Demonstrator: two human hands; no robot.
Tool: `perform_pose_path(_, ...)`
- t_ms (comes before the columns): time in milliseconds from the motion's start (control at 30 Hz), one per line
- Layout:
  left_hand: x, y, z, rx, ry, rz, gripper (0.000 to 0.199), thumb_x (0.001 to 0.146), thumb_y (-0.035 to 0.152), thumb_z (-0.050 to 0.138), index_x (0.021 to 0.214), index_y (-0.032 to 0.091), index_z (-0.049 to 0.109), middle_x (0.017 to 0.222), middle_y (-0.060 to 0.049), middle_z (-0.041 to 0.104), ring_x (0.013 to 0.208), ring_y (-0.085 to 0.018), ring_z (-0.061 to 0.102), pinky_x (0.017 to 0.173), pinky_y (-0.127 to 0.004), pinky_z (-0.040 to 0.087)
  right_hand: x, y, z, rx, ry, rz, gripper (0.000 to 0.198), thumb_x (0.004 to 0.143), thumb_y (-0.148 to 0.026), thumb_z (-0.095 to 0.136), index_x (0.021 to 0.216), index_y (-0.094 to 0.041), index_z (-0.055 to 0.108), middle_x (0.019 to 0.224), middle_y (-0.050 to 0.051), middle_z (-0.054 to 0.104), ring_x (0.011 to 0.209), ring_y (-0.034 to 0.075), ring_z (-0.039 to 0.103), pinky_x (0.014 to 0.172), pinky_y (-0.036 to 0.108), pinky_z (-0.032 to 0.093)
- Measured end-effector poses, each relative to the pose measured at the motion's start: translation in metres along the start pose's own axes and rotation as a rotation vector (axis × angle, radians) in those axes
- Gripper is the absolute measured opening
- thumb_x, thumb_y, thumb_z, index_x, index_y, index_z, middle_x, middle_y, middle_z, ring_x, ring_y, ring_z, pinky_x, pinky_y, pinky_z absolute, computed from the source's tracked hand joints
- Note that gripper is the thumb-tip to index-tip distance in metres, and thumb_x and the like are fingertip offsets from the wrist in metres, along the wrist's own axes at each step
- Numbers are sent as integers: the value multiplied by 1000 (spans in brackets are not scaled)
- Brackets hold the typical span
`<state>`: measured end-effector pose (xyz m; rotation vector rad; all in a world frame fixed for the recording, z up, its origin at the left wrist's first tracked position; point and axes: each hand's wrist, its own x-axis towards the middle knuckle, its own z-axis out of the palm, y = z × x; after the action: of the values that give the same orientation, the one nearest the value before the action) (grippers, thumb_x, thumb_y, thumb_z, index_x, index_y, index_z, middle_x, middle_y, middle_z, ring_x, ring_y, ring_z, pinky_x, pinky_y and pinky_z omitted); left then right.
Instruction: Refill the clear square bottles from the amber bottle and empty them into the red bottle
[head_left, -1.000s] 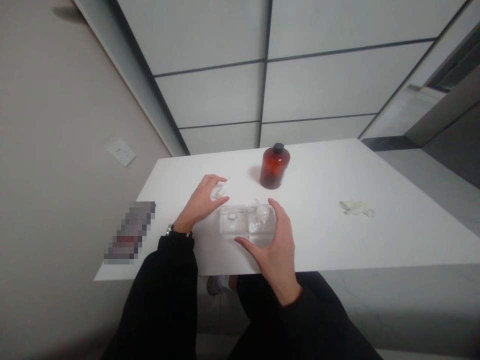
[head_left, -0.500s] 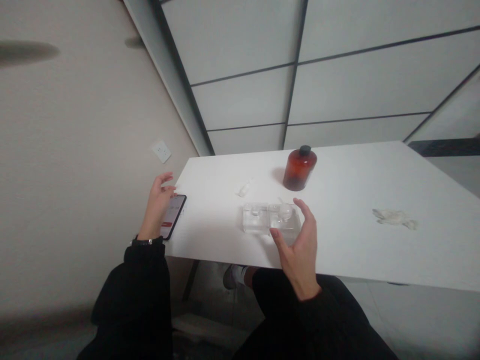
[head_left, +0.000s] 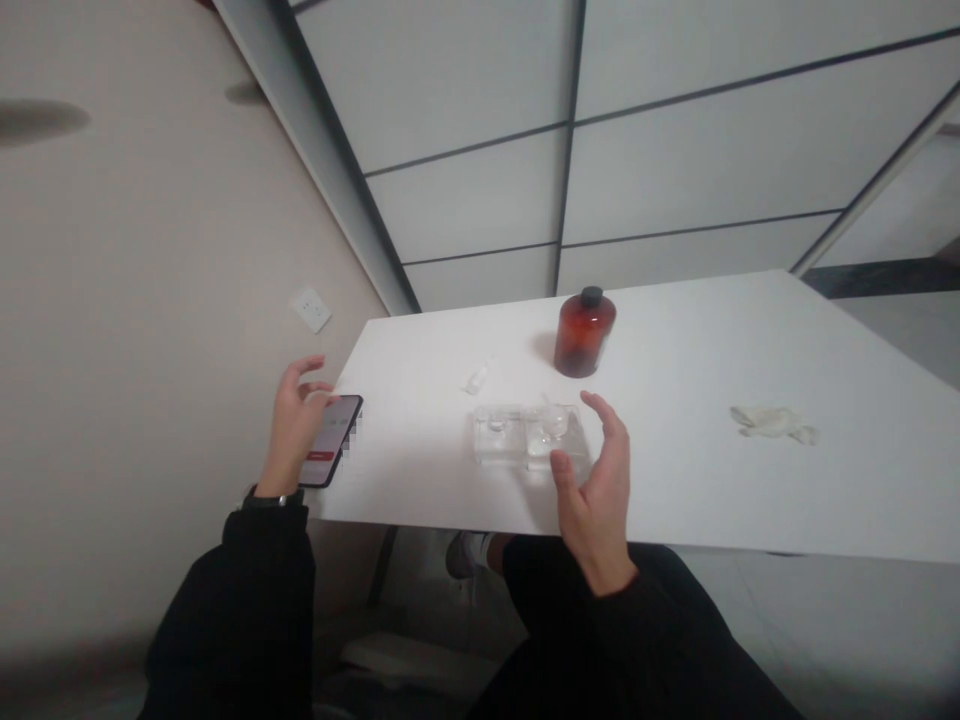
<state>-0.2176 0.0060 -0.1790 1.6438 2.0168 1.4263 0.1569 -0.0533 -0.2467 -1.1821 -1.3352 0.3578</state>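
My left hand (head_left: 294, 425) is beside a phone (head_left: 335, 440) at the left end of the table, fingers loosely curved and apart, holding nothing. The phone's screen is lit, with a red bar on it; whether a fingertip touches it I cannot tell. My right hand (head_left: 600, 490) hovers at the right side of a clear two-compartment box (head_left: 499, 448), thumb and fingers spread, with nothing between them. A small rounded clear piece (head_left: 553, 420) sits at the box's right compartment. Behind the box lies a small clear plastic item (head_left: 477, 380), too faint to name.
A brown bottle with a black cap (head_left: 585, 335) stands upright toward the back of the white table (head_left: 675, 360). Off to the right lies a crumpled whitish piece (head_left: 775, 424). A wall with a socket (head_left: 310, 310) borders the left side, and a panelled partition (head_left: 480, 210) the back.
The view has shifted slightly, moving the tabletop things left in the picture. My right hand has moved a little right relative to the clear box. My left hand stays by the phone.
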Motion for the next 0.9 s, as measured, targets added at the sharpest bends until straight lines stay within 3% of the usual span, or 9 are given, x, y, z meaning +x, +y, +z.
perform_pose_path(133,-24,46,16,-115,-128,72,45,79,28,70,124,27,65,141,-8,64,104,-22,67,79,-33,61,9,-6,-7,-2,11,5,55,99,-42,64,149,-24,49,143,16,65,137,33,60,116,62,47)
perform_pose_path(267,-65,88,58,-231,-358,207,41,94,39,67,133,29,64,140,-9,63,118,-25,67,108,-48,57,24,-7,-17,18,-87,27,61,98,-38,66,154,-26,44,133,12,74,131,31,66,116,61,48)
perform_pose_path(367,-78,99,93,-287,-448,225,44,96,45,68,136,29,62,142,-11,63,126,-28,65,116,-54,51,37,-2,-22,-20,-216,32,63,96,-40,68,153,-26,47,122,10,79,124,32,72,113,60,52)
perform_pose_path(500,-53,93,129,-414,-400,232,41,100,50,61,131,24,64,131,-12,69,112,-25,70,105,-47,57,54,-1,-28,-22,-324,11,65,92,-41,74,151,-25,52,109,7,81,109,30,77,104,55,59)
perform_pose_path(633,-26,74,151,-488,-216,241,35,100,49,60,123,23,68,115,-9,73,100,-21,71,96,-39,57,69,-10,-36,40,-345,35,68,90,-42,78,151,-26,52,109,7,81,103,27,78,99,51,63)
perform_pose_path(767,-22,56,162,-497,-85,197,28,102,44,56,117,22,66,103,-6,71,93,-19,68,90,-36,55,79,-19,-44,79,-371,48,70,88,-43,81,149,-26,53,109,6,82,102,26,79,101,51,64)
perform_pose_path(900,-24,48,163,-477,-35,172,25,102,40,58,118,23,65,103,-5,71,95,-19,68,90,-35,54,86,-24,-51,76,-399,28,68,88,-42,82,148,-26,54,110,5,82,106,26,78,101,50,65)
